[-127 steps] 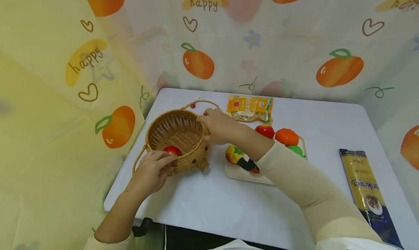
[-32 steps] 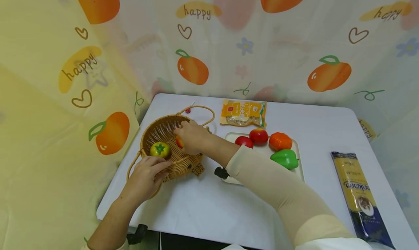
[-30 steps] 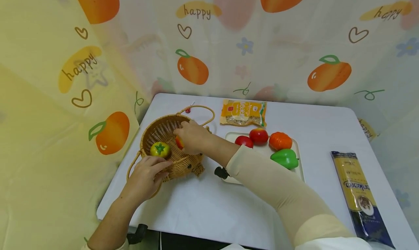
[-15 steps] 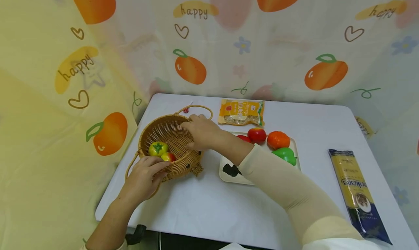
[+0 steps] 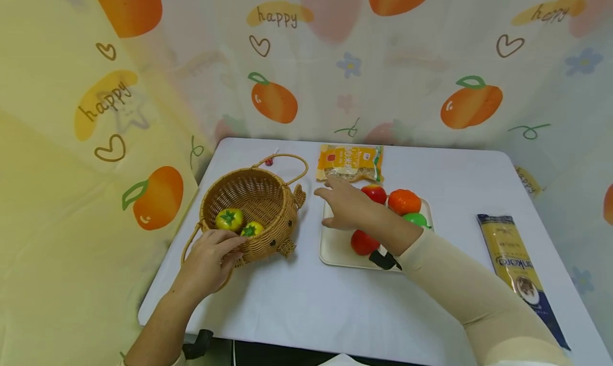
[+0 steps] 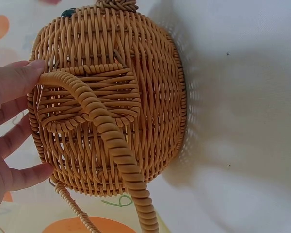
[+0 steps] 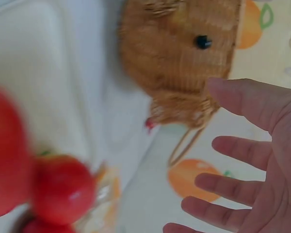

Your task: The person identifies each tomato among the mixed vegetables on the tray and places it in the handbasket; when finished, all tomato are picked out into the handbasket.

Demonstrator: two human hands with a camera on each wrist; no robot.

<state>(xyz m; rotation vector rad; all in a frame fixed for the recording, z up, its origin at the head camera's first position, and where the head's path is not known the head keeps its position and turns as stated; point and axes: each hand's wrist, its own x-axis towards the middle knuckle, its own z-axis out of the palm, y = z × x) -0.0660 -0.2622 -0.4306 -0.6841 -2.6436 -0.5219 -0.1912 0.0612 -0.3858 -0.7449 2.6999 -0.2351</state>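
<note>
Right hand [image 5: 348, 204], spread and empty, has drawn away from the round tan wicker basket [image 5: 262, 249] toward the cream rectangular tray [image 5: 336, 251]; two yellow, green-topped fruits [image 5: 230, 219] now lie released inside, left hand [image 5: 207, 262] gripping the basket.

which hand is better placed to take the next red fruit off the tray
The right hand, probably: it is empty and nearer the tray, while the left hand grips the basket by its rim.
</note>
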